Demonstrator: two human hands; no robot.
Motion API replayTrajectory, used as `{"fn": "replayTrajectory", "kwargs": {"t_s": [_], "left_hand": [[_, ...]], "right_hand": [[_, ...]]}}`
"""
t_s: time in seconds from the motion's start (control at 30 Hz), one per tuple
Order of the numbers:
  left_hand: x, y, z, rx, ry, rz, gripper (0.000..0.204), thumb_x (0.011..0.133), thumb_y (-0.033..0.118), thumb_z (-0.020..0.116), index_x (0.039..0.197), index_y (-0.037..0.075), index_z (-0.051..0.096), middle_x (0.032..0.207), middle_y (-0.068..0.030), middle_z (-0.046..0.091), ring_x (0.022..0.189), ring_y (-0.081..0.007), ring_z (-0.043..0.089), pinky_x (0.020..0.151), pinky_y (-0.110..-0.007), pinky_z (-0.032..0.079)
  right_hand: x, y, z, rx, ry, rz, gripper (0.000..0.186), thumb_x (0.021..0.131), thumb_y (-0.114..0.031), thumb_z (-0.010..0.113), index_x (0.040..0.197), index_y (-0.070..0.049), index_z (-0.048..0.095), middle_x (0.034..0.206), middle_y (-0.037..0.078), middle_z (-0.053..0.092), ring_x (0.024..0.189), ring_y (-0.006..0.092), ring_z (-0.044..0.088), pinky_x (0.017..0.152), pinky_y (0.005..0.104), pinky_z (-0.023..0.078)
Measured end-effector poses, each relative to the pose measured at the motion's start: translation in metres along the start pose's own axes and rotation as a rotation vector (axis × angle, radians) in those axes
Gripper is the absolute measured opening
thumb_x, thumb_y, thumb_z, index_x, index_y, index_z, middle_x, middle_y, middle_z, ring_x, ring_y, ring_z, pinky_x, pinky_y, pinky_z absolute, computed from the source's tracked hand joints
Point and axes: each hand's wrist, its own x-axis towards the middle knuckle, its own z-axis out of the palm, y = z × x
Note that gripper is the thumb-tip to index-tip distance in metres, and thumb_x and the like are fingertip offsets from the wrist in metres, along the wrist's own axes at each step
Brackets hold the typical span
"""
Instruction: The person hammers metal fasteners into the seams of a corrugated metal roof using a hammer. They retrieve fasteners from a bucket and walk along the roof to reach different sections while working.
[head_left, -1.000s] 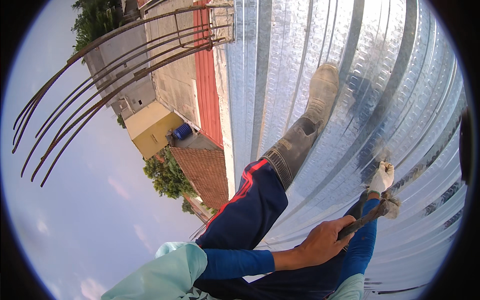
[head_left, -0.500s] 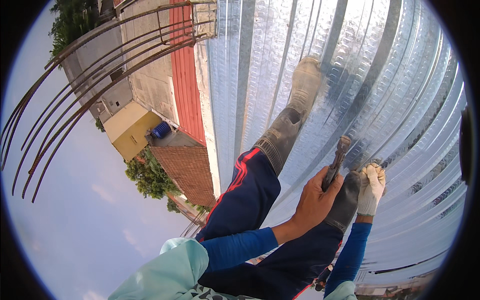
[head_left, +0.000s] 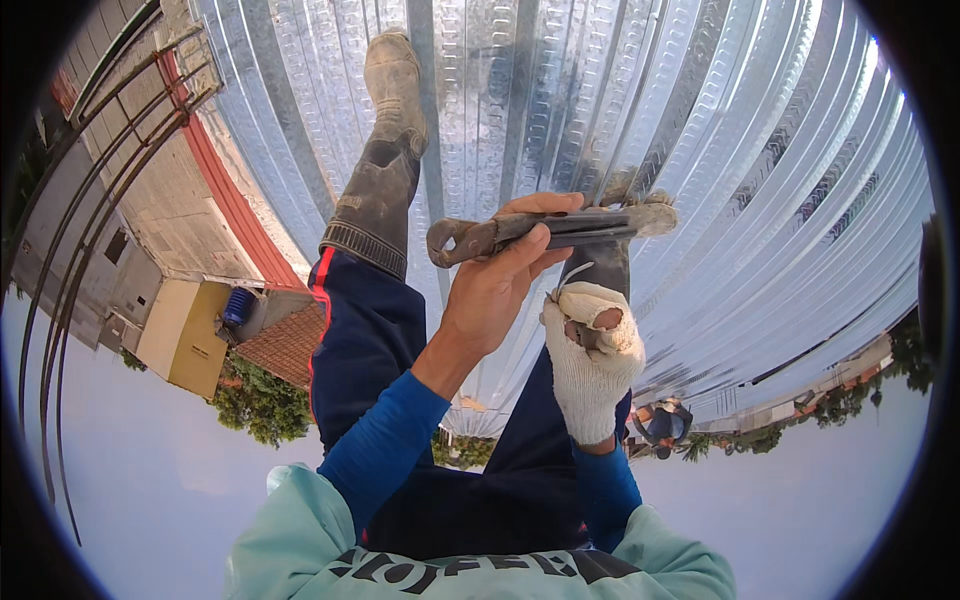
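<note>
My bare left hand (head_left: 500, 285) is closed around dark, worn pincers (head_left: 590, 228). Their rounded jaws stick out to the left and the paired handles point right, lying close together. Just below the handles is my right hand (head_left: 595, 360), in a torn off-white knit glove with skin showing through. Its fingers are curled, and a short bent wire (head_left: 572, 271) rises from between thumb and fingertips. Where the wire ends inside the glove is hidden. Pincers and glove are apart, both held above the ribbed metal sheeting (head_left: 490, 130).
My rubber boots stand apart on the sheeting, the left boot (head_left: 390, 130) farther forward, the other partly behind the pincers. Bent rebar (head_left: 120, 150) juts out beyond the sheeting's left edge, with rooftops below. Another person (head_left: 662, 425) is in the distance at right.
The view has swung right. My left hand has turned the pincers from upright to level, jaws now left. My gloved hand has come up from beside the right boot, with wire showing in it.
</note>
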Motion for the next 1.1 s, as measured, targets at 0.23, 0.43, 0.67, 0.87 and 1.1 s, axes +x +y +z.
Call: {"fn": "replayTrajectory", "kwargs": {"t_s": [0.23,0.43,0.67,0.87,1.1], "left_hand": [[-0.001,0.000,0.017,0.014,-0.078,-0.072,0.055,0.109,0.033,0.052,0.151,-0.003,0.048,0.150,-0.0264,0.054,0.139,-0.0378,0.055,0.119,-0.053,0.044],[0.005,-0.018,0.007,0.045,-0.199,-0.088,0.056,0.109,0.033,0.049,0.147,-0.008,0.049,0.146,-0.0312,0.055,0.127,-0.0380,0.065,0.100,-0.044,0.062],[0.009,-0.027,-0.011,0.077,-0.222,-0.122,0.055,0.110,0.036,0.047,0.139,-0.009,0.056,0.133,-0.0325,0.064,0.123,-0.0405,0.067,0.087,-0.039,0.067],[0.000,-0.021,-0.019,0.205,-0.003,-0.148,0.052,0.111,0.041,0.045,0.120,-0.005,0.067,0.101,-0.0241,0.077,0.093,-0.0321,0.077,0.062,-0.030,0.060],[-0.002,-0.026,-0.015,0.339,0.150,-0.306,0.061,0.113,0.048,0.037,0.098,-0.002,0.068,0.069,-0.0171,0.070,0.065,-0.0239,0.071,0.067,-0.034,0.059]], "right_hand": [[-0.012,0.007,0.013,-0.192,0.068,-0.405,0.033,0.080,-0.004,0.083,0.111,-0.010,0.074,0.111,0.012,0.073,0.092,0.0318,0.073,0.078,0.0377,0.059],[-0.026,-0.018,-0.001,-0.299,-0.051,-0.307,0.046,0.085,-0.009,0.081,0.129,-0.005,0.069,0.126,0.016,0.071,0.103,0.0351,0.073,0.087,0.0392,0.060],[-0.021,0.007,-0.074,0.289,0.281,-0.121,0.028,0.100,-0.014,0.070,0.122,0.003,0.065,0.108,0.019,0.073,0.087,0.0253,0.074,0.076,0.0344,0.061],[0.158,0.177,-0.083,0.591,0.163,0.125,0.021,0.101,-0.012,0.066,0.119,-0.001,0.069,0.095,0.005,0.070,0.077,0.0117,0.068,0.063,0.0239,0.055],[0.298,0.313,0.046,-0.221,0.080,0.049,0.030,0.093,-0.025,0.069,0.112,-0.002,0.071,0.094,0.009,0.076,0.084,0.0196,0.071,0.080,0.0354,0.055]]}}
